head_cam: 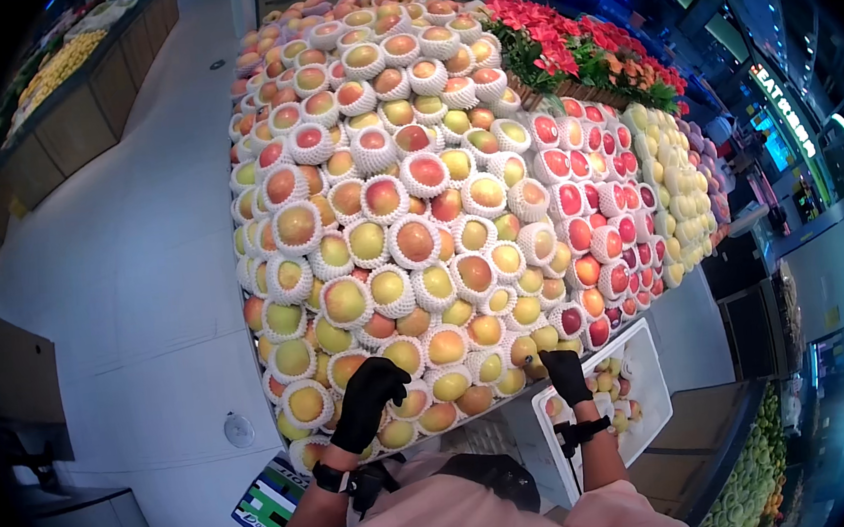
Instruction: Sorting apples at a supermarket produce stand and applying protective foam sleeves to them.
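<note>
My left hand (370, 403), in a black glove, hangs over the front left part of a sloping apple display. Its fingers are curled, and the palm side is hidden. Just beyond it sits a yellow-red apple (348, 368) in a white foam net sleeve. Near the front right edge is my right hand (566, 375), also black-gloved, with its fingers bent toward a bare yellowish apple (524, 350). Whether it grips anything cannot be seen. Between the hands lie netted apples, among them a yellow one (450, 386).
A white foam box (655, 393) with loose apples stands at my right, below the display edge. Red apples (569, 198) fill the display's right side, beside potted red poinsettias (537, 35). A printed carton (266, 503) rests on the floor at left. Another produce stand (740, 454) is at lower right.
</note>
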Demonstrator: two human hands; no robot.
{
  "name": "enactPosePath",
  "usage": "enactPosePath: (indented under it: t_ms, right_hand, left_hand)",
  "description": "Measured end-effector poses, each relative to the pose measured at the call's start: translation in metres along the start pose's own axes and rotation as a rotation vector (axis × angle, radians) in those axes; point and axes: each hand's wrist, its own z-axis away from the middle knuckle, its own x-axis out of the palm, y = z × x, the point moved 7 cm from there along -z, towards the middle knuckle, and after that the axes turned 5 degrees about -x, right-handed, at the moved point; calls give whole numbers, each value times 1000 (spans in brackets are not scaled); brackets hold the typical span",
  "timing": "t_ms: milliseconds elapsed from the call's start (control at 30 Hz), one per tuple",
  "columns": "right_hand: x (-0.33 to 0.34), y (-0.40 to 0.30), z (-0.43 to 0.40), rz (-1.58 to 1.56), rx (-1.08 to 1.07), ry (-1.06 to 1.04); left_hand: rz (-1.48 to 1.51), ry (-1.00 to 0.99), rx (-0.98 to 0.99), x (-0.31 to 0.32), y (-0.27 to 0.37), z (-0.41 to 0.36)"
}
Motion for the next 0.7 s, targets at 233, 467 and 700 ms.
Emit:
enactPosePath:
  t_ms: [233, 467, 700]
  right_hand:
    - [27, 19, 128, 209, 39, -204]
    - [54, 95, 241, -121, 508, -123]
    - [49, 134, 323, -327, 814, -25]
  left_hand:
    - [-169, -69, -28, 45, -19, -6]
    - [-223, -196, -269, 123, -59, -6]
    - [-292, -233, -273, 194, -96, -13]
